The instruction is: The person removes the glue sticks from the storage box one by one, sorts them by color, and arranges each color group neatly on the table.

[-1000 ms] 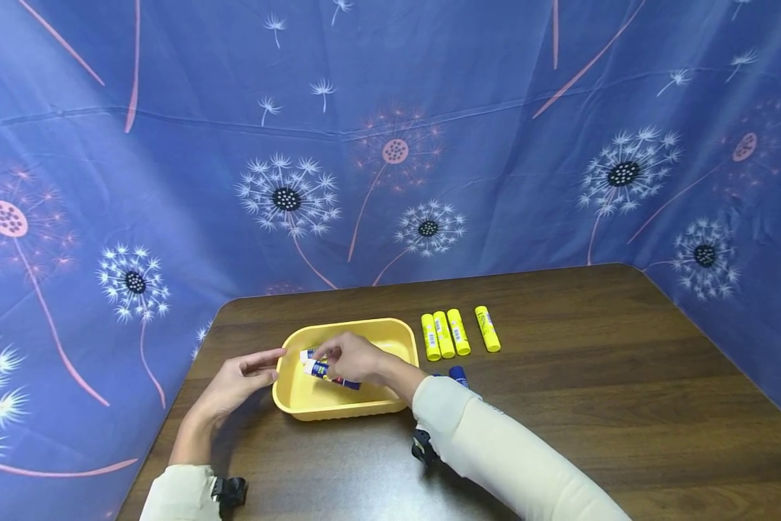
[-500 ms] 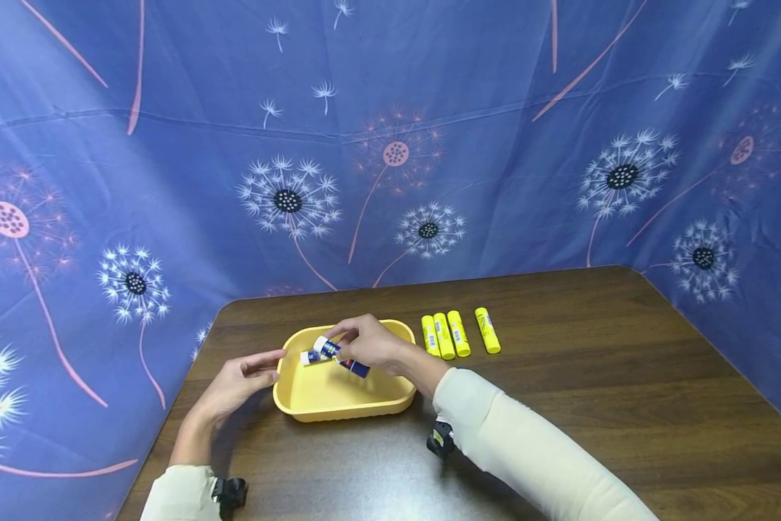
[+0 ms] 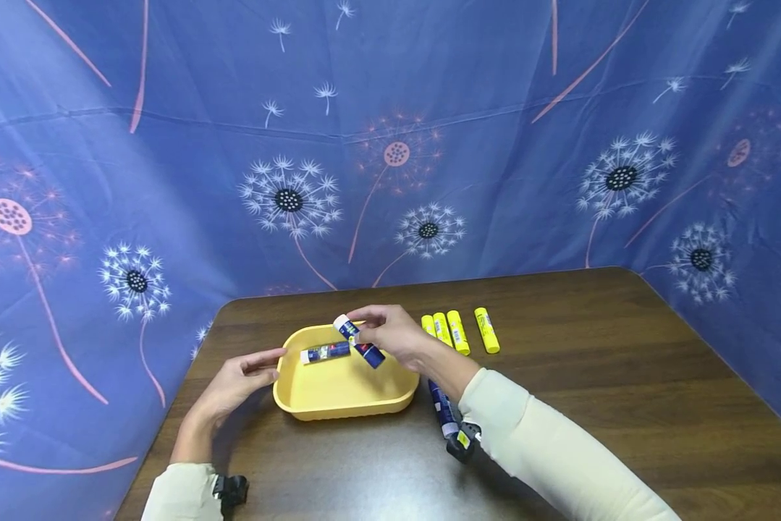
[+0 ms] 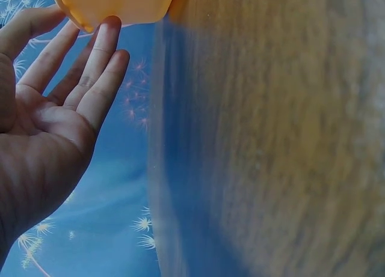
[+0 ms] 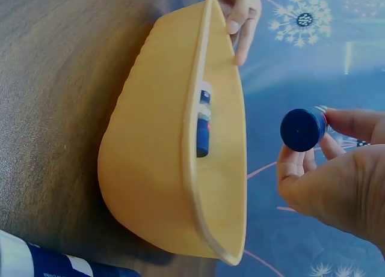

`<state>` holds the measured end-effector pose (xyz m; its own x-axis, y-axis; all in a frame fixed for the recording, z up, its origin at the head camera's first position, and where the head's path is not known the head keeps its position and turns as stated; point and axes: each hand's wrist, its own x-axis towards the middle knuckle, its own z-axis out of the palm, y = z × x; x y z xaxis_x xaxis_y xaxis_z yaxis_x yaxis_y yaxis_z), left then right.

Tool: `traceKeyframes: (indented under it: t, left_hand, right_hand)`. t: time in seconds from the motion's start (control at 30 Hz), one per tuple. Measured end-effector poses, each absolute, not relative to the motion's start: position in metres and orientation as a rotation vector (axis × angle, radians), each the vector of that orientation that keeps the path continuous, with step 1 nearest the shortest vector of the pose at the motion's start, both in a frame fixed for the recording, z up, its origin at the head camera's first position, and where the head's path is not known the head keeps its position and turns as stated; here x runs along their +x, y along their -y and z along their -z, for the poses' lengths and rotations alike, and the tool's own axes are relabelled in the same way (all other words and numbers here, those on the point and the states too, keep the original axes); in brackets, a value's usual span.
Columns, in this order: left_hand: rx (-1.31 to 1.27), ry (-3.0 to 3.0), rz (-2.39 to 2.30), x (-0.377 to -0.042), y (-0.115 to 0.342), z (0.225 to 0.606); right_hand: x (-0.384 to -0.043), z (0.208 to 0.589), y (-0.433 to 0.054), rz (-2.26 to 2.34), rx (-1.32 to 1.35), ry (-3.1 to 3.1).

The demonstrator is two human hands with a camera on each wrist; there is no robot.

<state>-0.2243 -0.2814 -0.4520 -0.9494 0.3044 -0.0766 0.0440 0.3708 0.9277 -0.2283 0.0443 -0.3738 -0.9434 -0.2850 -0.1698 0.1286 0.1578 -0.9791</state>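
Observation:
My right hand pinches a blue glue stick with a white end, tilted above the yellow tray. In the right wrist view the held stick's dark blue end faces the camera. A second blue glue stick lies inside the tray. My left hand is at the tray's left end, its fairly straight fingertips touching the outer wall; the left wrist view shows the palm with nothing in it.
Several yellow glue sticks lie right of the tray, one set apart; my right hand partly hides the leftmost. A blue glue stick lies under my right wrist. A patterned blue cloth hangs behind the wooden table.
My right hand has lifted the blue glue stick from inside the tray, moving up and right. The other stick in the tray is now uncovered. The left hand has stayed put.

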Motion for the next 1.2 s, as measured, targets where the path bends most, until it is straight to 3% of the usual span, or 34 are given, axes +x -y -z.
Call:
traceKeyframes:
  t: [0.53,1.2]
  left_hand:
    - [0.290,-2.391,-1.591,-0.223,0.281,0.447]
    - [0.276,-2.397,-1.581,-0.223,0.281,0.446]
  right_hand:
    - [-0.206,0.364,-0.084,2.047,-0.009,-2.056]
    - [-0.176,0.409,-0.158,2.117,0.285,-2.094]
